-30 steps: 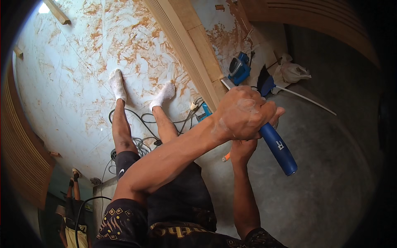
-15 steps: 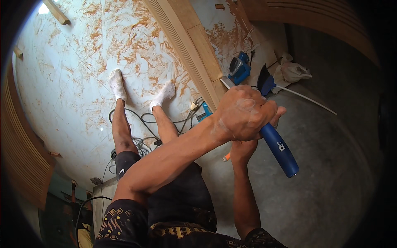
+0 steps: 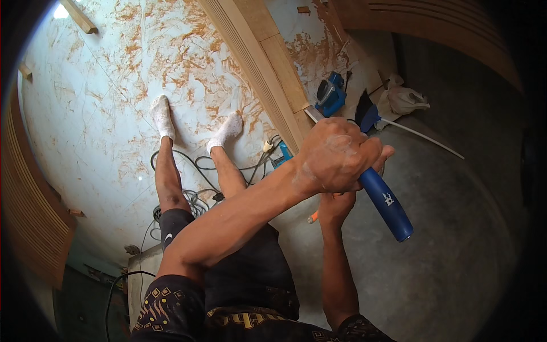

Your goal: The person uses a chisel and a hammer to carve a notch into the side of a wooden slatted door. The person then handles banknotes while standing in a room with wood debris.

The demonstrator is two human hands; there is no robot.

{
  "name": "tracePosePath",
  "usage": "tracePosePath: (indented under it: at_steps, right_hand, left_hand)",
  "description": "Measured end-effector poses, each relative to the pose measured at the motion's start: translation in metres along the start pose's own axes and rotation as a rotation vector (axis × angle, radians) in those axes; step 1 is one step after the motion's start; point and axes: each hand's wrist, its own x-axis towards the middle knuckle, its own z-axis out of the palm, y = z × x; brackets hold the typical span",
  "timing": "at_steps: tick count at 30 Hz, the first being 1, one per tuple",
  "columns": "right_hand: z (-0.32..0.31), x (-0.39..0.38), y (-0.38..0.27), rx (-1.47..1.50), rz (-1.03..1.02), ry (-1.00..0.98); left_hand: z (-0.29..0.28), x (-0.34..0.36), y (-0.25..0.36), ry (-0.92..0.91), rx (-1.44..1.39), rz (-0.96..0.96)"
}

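Note:
A chisel (image 3: 387,202) with a thick blue handle slants across the right of centre. My left hand (image 3: 336,154) is closed in a fist round its upper part. The flat metal blade (image 3: 312,114) emerges beyond the fist and meets the end of a long grooved wooden piece (image 3: 250,74). Just under the left hand is my right hand (image 3: 339,203), its fingers curled; the left hand covers most of it, so what it grips is hidden. A small orange end (image 3: 312,217) shows beside the right hand; whether it is held or lies lower down I cannot tell.
A blue power planer (image 3: 331,94) lies past the wood, near a blue-headed brush (image 3: 367,114) and a plastic bag (image 3: 404,97). Black cables (image 3: 194,205) coil round my legs. Sawdust and shavings cover the pale floor (image 3: 114,114). A grooved wooden panel (image 3: 40,216) stands left.
The handle end of the chisel has shifted slightly upward, with both hands almost still. A person at the lower left edge has gone out of view.

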Motion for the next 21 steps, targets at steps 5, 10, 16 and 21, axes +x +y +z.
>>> tracePosePath:
  at_steps: [5,10,16,21]
  right_hand:
    - [-0.002,0.003,0.0,-0.028,-0.108,0.035]
    - [-0.036,0.0,-0.004,0.393,0.054,0.047]
    - [-0.15,-0.026,-0.119,0.831,-0.202,0.149]
    - [-0.177,-0.043,-0.146,0.79,-0.508,0.209]
  left_hand:
    - [0.001,0.006,-0.001,0.027,0.005,-0.038]
    - [0.001,0.009,0.0,0.043,0.007,-0.037]
    - [-0.003,0.007,0.002,0.016,0.039,-0.048]
    - [-0.004,0.01,0.003,0.017,0.023,-0.07]
